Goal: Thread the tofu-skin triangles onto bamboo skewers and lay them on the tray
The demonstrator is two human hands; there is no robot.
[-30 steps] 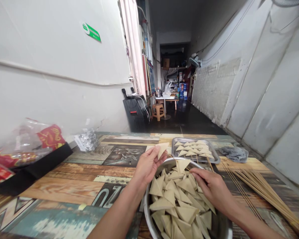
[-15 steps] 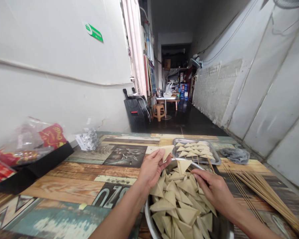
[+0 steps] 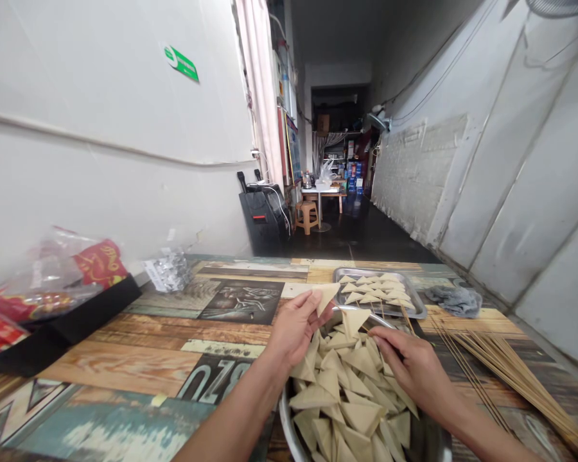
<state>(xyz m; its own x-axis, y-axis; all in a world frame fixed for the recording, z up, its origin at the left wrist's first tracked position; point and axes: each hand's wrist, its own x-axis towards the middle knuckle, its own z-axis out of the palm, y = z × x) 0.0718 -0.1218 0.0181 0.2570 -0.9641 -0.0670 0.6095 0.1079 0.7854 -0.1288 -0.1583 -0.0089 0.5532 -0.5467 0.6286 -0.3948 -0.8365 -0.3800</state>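
Note:
My left hand (image 3: 293, 330) pinches a pale, flat triangle of what looks like tofu (image 3: 328, 295) between thumb and fingers, over the far rim of a metal bowl. Closed around a thin bamboo skewer (image 3: 365, 329), my right hand (image 3: 411, 362) is above the bowl's right side. Another triangle (image 3: 353, 321) sits at the skewer's left end, between my hands; most of the skewer is hidden by my fingers. Many loose triangles (image 3: 361, 414) fill the metal bowl (image 3: 287, 427) beneath.
Behind the bowl lies a metal tray (image 3: 420, 309) with rows of skewered triangles. Bare bamboo skewers (image 3: 525, 378) are spread at the right, near a grey cloth (image 3: 456, 300). A black box (image 3: 72, 321) with red packets stands at the left, a clear plastic bag (image 3: 168, 269) beyond it.
My left hand and its triangle have shifted very slightly to the right. The right hand and skewer look nearly unmoved.

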